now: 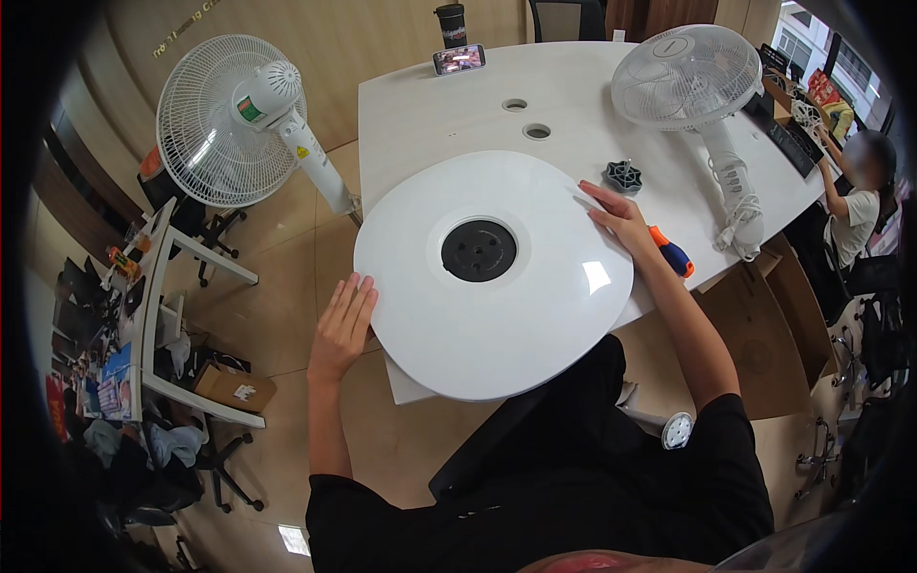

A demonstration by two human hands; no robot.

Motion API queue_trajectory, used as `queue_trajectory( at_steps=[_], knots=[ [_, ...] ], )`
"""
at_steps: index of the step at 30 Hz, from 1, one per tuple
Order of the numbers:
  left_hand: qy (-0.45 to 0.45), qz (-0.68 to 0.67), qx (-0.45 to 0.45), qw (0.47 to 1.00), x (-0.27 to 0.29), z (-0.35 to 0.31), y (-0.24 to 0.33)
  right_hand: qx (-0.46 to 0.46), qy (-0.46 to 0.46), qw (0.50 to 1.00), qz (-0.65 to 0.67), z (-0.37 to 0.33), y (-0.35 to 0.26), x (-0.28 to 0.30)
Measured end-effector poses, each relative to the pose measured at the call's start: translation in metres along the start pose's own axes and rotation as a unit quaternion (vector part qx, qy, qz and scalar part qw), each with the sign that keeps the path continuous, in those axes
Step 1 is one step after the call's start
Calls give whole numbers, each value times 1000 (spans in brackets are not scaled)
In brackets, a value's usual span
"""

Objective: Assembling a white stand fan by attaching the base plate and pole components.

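A large round white fan base (420, 325) with a black recessed centre (479, 251) lies on the near part of the table, overhanging its front edge. My left hand (341, 320) rests against the left rim, fingers stretched and lying over the edge. On the upper right rim is my right hand (619, 220), its fingers extended and slightly apart; neither hand wraps around the rim. Just beyond my right hand sits a dark knob with a lobed edge (623, 176). A screwdriver with an orange and blue handle (672, 252) lies beside my right wrist, its shaft hidden.
A white fan (688, 81) lies on the right of the white table (420, 105); another fan (229, 119) stands at the left. A phone (458, 60) and black tumbler (451, 26) are at the back. An open cardboard box (755, 325) and a seated person (855, 205) are right.
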State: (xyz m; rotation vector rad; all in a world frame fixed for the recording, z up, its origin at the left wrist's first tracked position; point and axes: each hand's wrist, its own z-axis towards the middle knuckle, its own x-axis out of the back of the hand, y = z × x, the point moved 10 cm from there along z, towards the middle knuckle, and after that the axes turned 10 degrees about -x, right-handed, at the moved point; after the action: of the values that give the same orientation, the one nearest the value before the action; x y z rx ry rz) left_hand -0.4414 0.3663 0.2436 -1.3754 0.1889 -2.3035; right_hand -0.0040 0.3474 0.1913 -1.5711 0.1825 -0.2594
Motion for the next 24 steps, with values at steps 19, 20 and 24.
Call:
queue_trajectory(
  at_steps=[19, 20, 24],
  knots=[
    [-68, 80, -60, 993, 20, -3, 7, 66, -39, 985, -155, -15, -17, -23],
    [-92, 90, -57, 990, 16, -5, 6, 70, -33, 981, -177, -15, -16, -23],
    [-49, 98, -62, 992, 25, -10, 10, 73, -29, 980, -184, -12, -18, -25]
  ],
)
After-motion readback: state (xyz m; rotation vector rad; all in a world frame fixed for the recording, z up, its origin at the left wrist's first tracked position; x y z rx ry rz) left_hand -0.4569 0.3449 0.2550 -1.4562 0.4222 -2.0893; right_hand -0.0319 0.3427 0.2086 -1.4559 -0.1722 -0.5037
